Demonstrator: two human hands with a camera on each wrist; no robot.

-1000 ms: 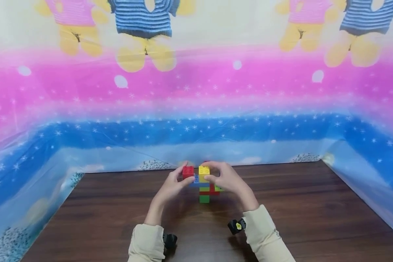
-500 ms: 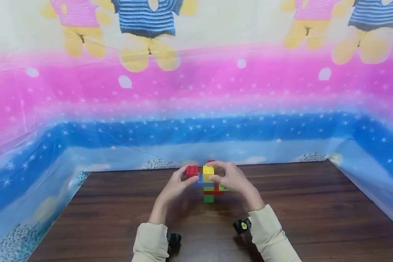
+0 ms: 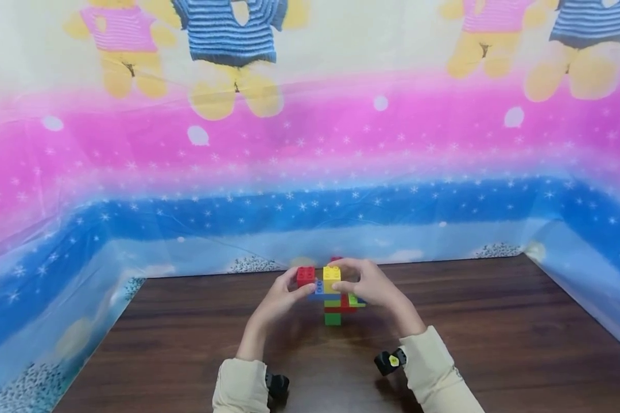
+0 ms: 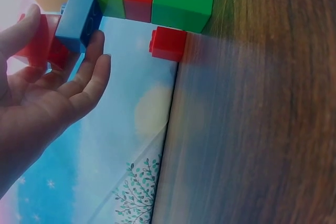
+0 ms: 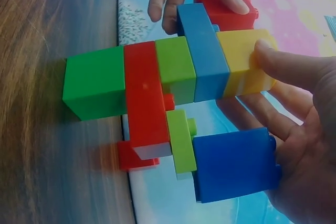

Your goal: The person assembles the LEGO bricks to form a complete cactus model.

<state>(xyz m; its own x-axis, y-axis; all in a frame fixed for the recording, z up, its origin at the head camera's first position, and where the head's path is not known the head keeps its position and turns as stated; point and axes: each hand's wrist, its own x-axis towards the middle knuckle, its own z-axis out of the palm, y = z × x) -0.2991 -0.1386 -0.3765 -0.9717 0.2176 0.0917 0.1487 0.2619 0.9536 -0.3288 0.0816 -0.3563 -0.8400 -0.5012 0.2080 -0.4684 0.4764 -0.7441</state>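
Observation:
A tower of toy building bricks stands on the table, its green brick (image 3: 333,319) at the bottom. Above it come a red brick (image 5: 144,98), a light green brick (image 5: 176,69) and a long blue brick (image 5: 203,51). My left hand (image 3: 279,298) pinches a red brick (image 3: 306,276) on the blue brick's left end. With thumb and fingers, my right hand (image 3: 374,284) grips the yellow brick (image 3: 332,279) on top. Below the right palm, a thin light green brick (image 5: 181,142) and a dark blue brick (image 5: 236,166) sit on the red brick's right arm.
Behind the tower, another red brick (image 4: 169,44) is near the far edge of the brown wooden table (image 3: 186,338). A printed cloth (image 3: 310,206) with pink and blue bands surrounds the table's back and sides.
The head view has shifted slightly, carrying hands, bricks and background together. Both hands keep their hold on the red and yellow bricks, with no visible shift against the tower.

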